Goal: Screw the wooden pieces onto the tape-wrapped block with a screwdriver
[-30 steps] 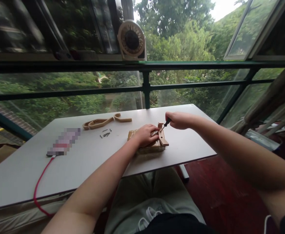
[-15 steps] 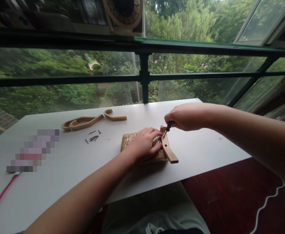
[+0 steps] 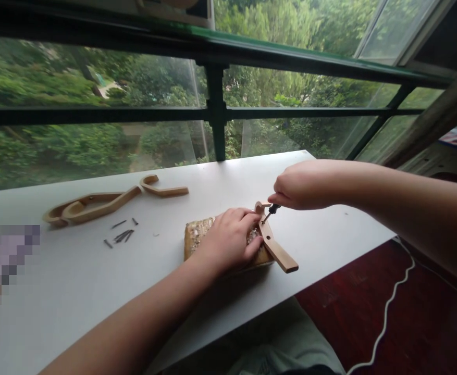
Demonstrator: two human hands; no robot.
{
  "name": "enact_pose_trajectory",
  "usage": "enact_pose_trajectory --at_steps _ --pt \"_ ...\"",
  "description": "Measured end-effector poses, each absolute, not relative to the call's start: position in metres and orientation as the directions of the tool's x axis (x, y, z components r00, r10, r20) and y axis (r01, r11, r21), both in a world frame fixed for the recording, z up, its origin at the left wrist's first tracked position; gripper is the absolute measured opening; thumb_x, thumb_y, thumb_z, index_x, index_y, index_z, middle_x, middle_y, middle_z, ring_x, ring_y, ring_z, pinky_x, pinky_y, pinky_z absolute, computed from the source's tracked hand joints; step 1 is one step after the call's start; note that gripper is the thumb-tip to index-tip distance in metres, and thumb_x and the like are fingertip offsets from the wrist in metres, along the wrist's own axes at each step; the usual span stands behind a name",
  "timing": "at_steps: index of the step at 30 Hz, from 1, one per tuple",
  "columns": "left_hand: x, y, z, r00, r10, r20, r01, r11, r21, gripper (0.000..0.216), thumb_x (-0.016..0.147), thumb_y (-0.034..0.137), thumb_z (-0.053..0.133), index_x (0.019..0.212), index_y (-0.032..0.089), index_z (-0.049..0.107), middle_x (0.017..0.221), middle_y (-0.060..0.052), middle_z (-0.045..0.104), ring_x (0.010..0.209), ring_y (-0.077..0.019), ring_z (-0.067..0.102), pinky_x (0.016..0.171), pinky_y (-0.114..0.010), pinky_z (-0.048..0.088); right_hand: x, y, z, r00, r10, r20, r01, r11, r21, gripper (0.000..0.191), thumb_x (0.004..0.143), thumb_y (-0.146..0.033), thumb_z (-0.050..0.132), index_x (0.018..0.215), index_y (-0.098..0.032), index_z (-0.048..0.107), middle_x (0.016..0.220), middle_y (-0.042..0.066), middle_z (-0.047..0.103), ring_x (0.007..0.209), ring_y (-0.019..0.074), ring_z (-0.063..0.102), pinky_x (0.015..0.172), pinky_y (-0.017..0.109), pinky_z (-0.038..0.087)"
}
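Note:
My right hand point(image 3: 295, 186) is closed round the dark handle of a screwdriver point(image 3: 274, 209). Its shaft slants down to a hole in a curved wooden hook point(image 3: 282, 254), where the tip meets the wood. A second, open hole shows lower on that hook. My left hand point(image 3: 228, 237) lies across a yellowish-brown block with a speckled, shiny top point(image 3: 192, 237). Its fingertips and thumb grip the hook's edge, keeping it against the block's right side. Part of the block is covered by my left hand.
Left of the block lie several dark screws point(image 3: 123, 236) on the white table point(image 3: 134, 307). Behind them are more curved wooden hooks point(image 3: 105, 205), with another wooden hook point(image 3: 168, 191) beside them. A green railing point(image 3: 216, 114) runs past the far edge. A white cable point(image 3: 384, 323) trails over the red floor.
The view has shifted, so the table things sit further left and look closer. Both hands keep their places on the hook and screwdriver; my right hand's grip has turned slightly and the screwdriver leans more.

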State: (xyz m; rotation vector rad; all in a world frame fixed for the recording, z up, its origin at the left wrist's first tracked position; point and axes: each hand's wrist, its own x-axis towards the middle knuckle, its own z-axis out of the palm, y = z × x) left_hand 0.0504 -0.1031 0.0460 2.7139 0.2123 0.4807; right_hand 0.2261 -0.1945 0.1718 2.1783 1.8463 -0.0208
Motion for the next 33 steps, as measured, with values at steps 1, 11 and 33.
enact_pose_trajectory --at_steps 1,11,33 --pt "0.050 -0.103 0.046 0.929 0.211 0.303 0.081 -0.917 0.390 0.038 0.085 0.039 0.057 0.122 0.027 0.057 0.121 -0.007 0.059 0.112 -0.0300 0.052 0.097 -0.047 0.044 0.225 -0.194 0.172 0.184 0.966 -0.182 0.969 -0.147 0.198 0.042 0.086 -0.051 0.055 0.058 -0.019 0.057 0.046 0.001 0.045 0.051 0.0138 0.047 0.056 0.030 0.029" --pt "0.050 -0.100 0.045 0.927 0.193 0.322 0.045 -0.909 0.414 0.039 0.084 0.037 0.059 0.121 0.028 0.058 0.120 -0.007 0.059 0.111 -0.0296 0.052 0.097 -0.046 0.045 0.220 -0.215 0.169 0.051 0.997 -0.054 0.999 -0.052 -0.013 0.015 0.077 -0.027 0.070 0.084 -0.023 0.057 0.061 -0.001 0.057 0.056 0.0133 0.049 0.057 0.030 0.025" --pt "0.051 -0.101 0.045 0.933 0.174 0.316 0.045 -0.926 0.376 0.031 0.085 0.040 0.056 0.111 0.024 0.064 0.119 -0.008 0.059 0.110 -0.0292 0.052 0.096 -0.046 0.046 0.226 -0.203 0.174 0.185 0.952 -0.243 0.972 -0.141 0.186 0.028 0.077 -0.044 0.068 0.062 -0.021 0.060 0.051 0.001 0.052 0.054 0.0134 0.045 0.057 0.030 0.025"
